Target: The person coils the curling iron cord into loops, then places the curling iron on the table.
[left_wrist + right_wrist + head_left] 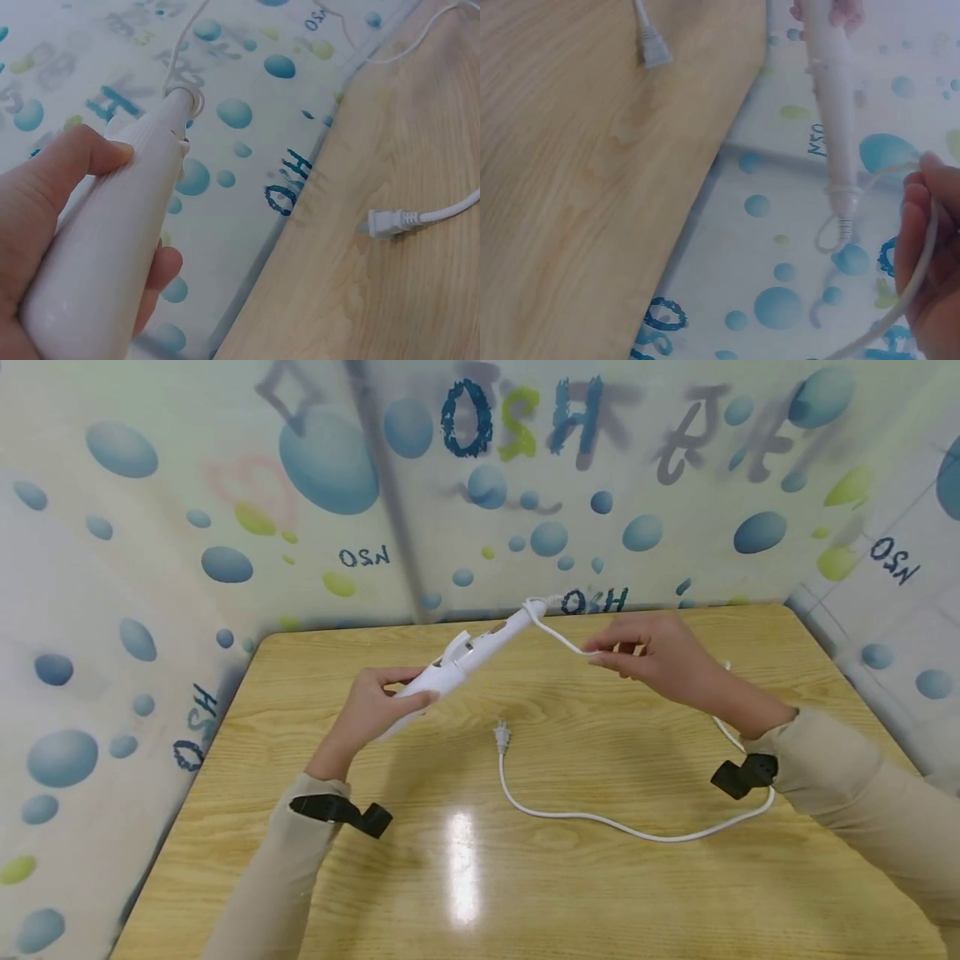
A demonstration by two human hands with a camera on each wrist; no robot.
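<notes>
My left hand [378, 710] grips a white curling iron [487, 643] by its thick end, thumb along the body. A small lever sticks up midway along it, and the thin end slants up to the right. Near that end the white cord [881, 171] passes round the body, with a small loop hanging by the ribbed cord sleeve [845, 229]. To the right, my right hand [660, 656] pinches the cord between thumb and fingers, holding a stretch of it off the table. In the right wrist view the cord runs on down across the palm.
A two-pin plug [502, 737] lies mid-table, its cord [637, 833] curving right and passing beneath the right forearm. The wooden table [600, 902] meets a wall [525, 552] printed with blue bubbles at the back. Black camera mounts [341, 810] sit on both wrists.
</notes>
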